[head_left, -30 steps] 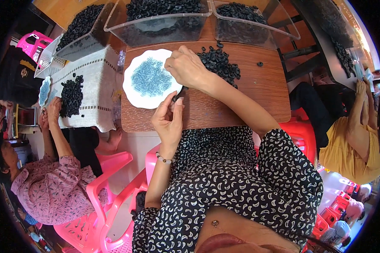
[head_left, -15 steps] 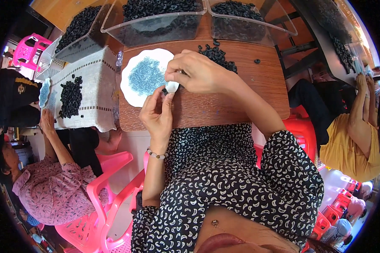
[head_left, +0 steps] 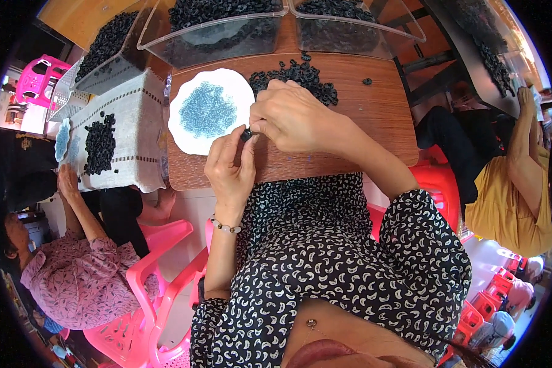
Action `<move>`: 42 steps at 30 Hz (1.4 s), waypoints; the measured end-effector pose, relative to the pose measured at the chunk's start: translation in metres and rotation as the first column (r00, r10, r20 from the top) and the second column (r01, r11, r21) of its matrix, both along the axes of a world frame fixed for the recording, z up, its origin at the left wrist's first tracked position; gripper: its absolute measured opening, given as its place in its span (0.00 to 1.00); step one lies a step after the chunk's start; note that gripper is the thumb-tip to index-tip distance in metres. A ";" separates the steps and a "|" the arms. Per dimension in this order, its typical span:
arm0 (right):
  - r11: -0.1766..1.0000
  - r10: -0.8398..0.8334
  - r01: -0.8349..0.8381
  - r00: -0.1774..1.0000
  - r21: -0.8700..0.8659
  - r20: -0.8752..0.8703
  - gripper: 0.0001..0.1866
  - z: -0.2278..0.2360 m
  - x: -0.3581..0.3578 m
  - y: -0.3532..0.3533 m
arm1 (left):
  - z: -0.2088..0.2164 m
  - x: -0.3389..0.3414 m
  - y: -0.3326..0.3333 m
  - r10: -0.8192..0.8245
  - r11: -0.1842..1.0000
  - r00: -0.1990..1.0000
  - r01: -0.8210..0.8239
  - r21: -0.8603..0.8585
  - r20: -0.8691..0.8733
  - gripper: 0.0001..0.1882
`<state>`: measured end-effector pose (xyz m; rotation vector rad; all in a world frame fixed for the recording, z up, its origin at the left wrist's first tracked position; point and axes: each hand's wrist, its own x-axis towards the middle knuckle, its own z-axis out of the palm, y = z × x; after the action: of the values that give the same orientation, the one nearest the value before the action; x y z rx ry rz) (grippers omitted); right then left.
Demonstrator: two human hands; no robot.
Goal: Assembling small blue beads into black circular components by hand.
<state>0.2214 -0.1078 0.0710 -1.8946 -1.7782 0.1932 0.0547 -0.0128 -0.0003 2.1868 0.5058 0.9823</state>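
Both hands meet over the wooden surface [head_left: 374, 116], just right of the white plate [head_left: 184, 138] of small blue bits. Left hand [head_left: 230, 168]: fingers pinched on a small black piece [head_left: 246, 134]. Right hand [head_left: 291, 119]: curled, fingertips closed on the same piece from the other side. Pile of black pieces [head_left: 297, 76] lies just behind the right hand. Clear bins [head_left: 227, 30] of black pieces stand at the far edge.

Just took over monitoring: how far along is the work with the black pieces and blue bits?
Done: nothing I can count. In hand: left hand and right hand pinch one small black piece together. Left: a black pile on the wooden table, and blue bits filling the white plate.
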 end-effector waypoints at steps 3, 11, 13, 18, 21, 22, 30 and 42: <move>1.000 -0.025 0.026 0.999 -0.007 0.035 0.07 -0.003 -0.002 -0.005 | -0.004 0.000 -0.001 -0.012 1.000 1.000 0.012 0.007 -0.020 0.15; 0.996 -0.085 0.082 0.993 -0.048 -0.082 0.11 -0.018 0.000 -0.018 | -0.006 0.002 -0.011 -0.118 0.992 0.991 0.121 0.036 -0.061 0.15; 0.993 -0.119 0.117 0.987 -0.019 -0.110 0.11 -0.024 -0.003 -0.025 | -0.010 0.005 -0.015 -0.132 0.988 0.990 0.135 0.076 -0.046 0.14; 0.986 -0.162 0.168 0.920 -0.013 -0.357 0.12 -0.027 0.006 -0.046 | -0.009 0.007 -0.026 -0.169 0.985 0.986 0.168 -0.032 -0.017 0.14; 0.951 -0.262 0.305 0.876 0.045 -0.404 0.11 -0.036 0.025 -0.073 | -0.006 0.011 -0.032 -0.166 0.984 0.985 0.162 -0.081 -0.053 0.14; 0.922 -0.359 0.387 0.851 -0.004 -0.383 0.09 -0.039 0.032 -0.082 | -0.007 0.012 -0.033 -0.172 0.982 0.984 0.168 -0.082 -0.053 0.14; 0.850 -0.521 0.524 0.827 -0.048 -0.210 0.06 -0.059 0.042 -0.113 | -0.008 0.022 -0.043 -0.220 0.969 0.972 0.208 -0.135 -0.080 0.14; 0.916 -0.385 0.388 0.921 0.101 -0.054 0.08 -0.073 0.045 -0.069 | -0.022 0.016 -0.045 -0.185 0.962 0.979 0.164 -0.217 -0.081 0.13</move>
<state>0.2661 -0.1767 -0.0023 -2.1009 -1.3257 -0.0182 0.0707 -0.0578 -0.0228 2.0580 0.4330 0.6944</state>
